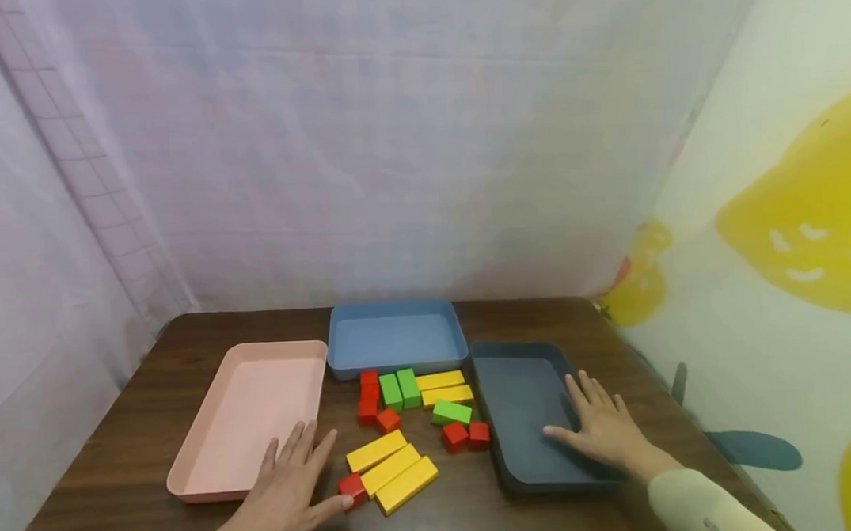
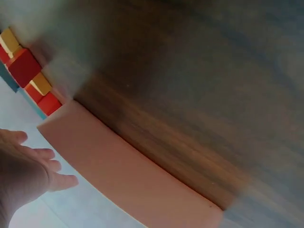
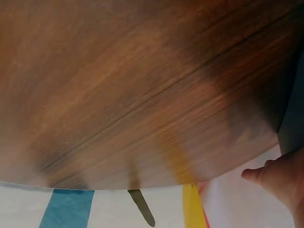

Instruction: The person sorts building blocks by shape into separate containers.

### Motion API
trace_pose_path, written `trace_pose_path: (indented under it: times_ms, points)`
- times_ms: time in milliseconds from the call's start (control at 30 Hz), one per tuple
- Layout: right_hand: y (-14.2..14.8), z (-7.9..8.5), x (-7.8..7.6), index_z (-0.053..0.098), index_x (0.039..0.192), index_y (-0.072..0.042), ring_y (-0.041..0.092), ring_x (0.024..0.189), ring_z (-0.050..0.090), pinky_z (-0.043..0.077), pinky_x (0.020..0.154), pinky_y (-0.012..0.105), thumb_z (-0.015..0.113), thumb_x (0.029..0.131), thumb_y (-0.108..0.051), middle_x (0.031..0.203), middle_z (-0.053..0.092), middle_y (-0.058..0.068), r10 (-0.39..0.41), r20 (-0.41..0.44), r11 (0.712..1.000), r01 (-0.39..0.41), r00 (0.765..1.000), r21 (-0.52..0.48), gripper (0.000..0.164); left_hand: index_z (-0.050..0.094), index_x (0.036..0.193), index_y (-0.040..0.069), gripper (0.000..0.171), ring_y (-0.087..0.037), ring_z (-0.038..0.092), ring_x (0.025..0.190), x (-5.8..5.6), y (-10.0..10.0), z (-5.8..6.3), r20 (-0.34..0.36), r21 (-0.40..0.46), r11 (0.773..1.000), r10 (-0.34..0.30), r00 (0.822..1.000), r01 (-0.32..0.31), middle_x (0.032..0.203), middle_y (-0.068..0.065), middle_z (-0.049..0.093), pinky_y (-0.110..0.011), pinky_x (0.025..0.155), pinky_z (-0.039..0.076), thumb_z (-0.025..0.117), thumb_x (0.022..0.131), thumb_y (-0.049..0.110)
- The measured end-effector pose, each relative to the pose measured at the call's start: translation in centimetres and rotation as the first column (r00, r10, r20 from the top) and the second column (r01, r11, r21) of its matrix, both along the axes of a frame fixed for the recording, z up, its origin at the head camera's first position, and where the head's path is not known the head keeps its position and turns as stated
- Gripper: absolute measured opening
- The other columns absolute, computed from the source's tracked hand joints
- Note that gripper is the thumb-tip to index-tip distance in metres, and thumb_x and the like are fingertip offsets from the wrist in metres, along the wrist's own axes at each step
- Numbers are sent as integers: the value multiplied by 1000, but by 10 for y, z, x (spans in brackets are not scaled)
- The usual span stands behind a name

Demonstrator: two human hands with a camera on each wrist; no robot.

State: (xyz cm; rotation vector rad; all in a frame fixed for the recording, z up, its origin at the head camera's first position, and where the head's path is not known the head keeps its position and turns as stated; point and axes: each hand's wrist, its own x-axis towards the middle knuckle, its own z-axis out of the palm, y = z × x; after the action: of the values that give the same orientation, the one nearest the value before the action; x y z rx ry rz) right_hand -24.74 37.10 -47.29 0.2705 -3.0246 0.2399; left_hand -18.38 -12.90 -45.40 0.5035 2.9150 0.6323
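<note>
My left hand, fingers spread, is over the near right corner of the pink tray; its thumb reaches to a red cube, and whether they touch I cannot tell. Beside that cube lie several long yellow blocks. Over the right part of the dark grey tray is my right hand, fingers spread and holding nothing. Between the trays lie green blocks, a lone green block, red cubes and two more yellow blocks. The left wrist view shows my left hand beside the pink tray's wall.
At the back of the brown wooden table stands a blue tray. A pale curtain hangs behind the table. Along the right side runs a white wall with yellow decorations.
</note>
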Motion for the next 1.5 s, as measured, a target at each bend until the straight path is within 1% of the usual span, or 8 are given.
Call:
trace_pose_path:
  times_ms: [233, 333, 400, 533, 667, 900, 1133, 1500]
  points:
    - [-6, 4, 0, 24, 155, 0, 55, 141, 16, 11, 103, 78, 54, 86, -73, 157, 14, 35, -9, -14, 1000, 9, 1000, -10, 105, 40, 152, 9, 97, -43, 13, 148, 1, -2, -6, -13, -21, 1000, 9, 1000, -10, 158, -22, 27, -70, 111, 6, 63, 81, 71]
    - [-20, 12, 4, 27, 155, -2, 52, 143, 15, 10, 106, 75, 56, 85, -73, 158, 15, 33, 58, -44, 998, -58, 997, -4, 105, 40, 152, 10, 97, -43, 13, 148, 0, -3, -7, -10, -26, 1000, 9, 1000, -10, 159, -22, 25, -70, 111, 5, 62, 81, 72]
    - [-35, 19, 8, 29, 155, -4, 50, 144, 17, 13, 108, 73, 59, 83, -74, 158, 17, 31, 152, -45, 988, -152, 987, 8, 105, 40, 152, 10, 97, -43, 13, 148, -1, -4, -8, -11, -28, 1000, 12, 1000, -13, 159, -22, 26, -70, 111, 5, 62, 81, 72]
    - [-66, 30, 9, 31, 156, -11, 48, 144, 22, 17, 109, 70, 61, 78, -76, 160, 19, 25, 370, 62, 929, -370, 927, 2, 106, 41, 151, 10, 96, -43, 14, 147, -3, -3, -10, -32, -23, 1000, 9, 999, -10, 158, -22, 27, -70, 111, 6, 63, 81, 72]
    - [-81, 35, 11, 34, 155, -16, 47, 143, 25, 19, 109, 69, 63, 75, -77, 161, 20, 22, 449, 193, 892, -451, 872, -36, 105, 41, 151, 11, 96, -42, 14, 147, -2, -1, -10, -37, -18, 1000, -8, 999, 7, 158, -22, 27, -70, 111, 7, 63, 81, 71]
    - [-85, 33, 21, 34, 156, -21, 45, 142, 26, 17, 109, 70, 69, 74, -73, 160, 22, 20, 464, 276, 886, -450, 842, -114, 103, 45, 149, 11, 92, -44, 15, 147, 0, 1, -8, -49, -15, 999, -45, 998, 44, 158, -24, 27, -71, 110, 9, 64, 82, 69]
    - [-90, 35, 17, 31, 157, -25, 49, 141, 26, 19, 107, 72, 71, 74, -71, 161, 22, 18, 418, 332, 908, -399, 845, -128, 103, 53, 143, 11, 82, -44, 14, 147, -2, 3, -10, -58, -33, 997, -69, 996, 68, 157, -24, 27, -71, 110, 8, 67, 82, 65]
    - [-85, 35, 17, 28, 156, -37, 55, 139, 26, 20, 103, 76, 76, 74, -65, 160, 24, 17, 324, 414, 945, -275, 851, -175, 99, 71, 114, 12, 56, -45, 25, 143, -4, 12, -18, -140, -35, 994, -108, 984, 104, 148, -25, 41, -73, 108, 12, 74, 80, 56]
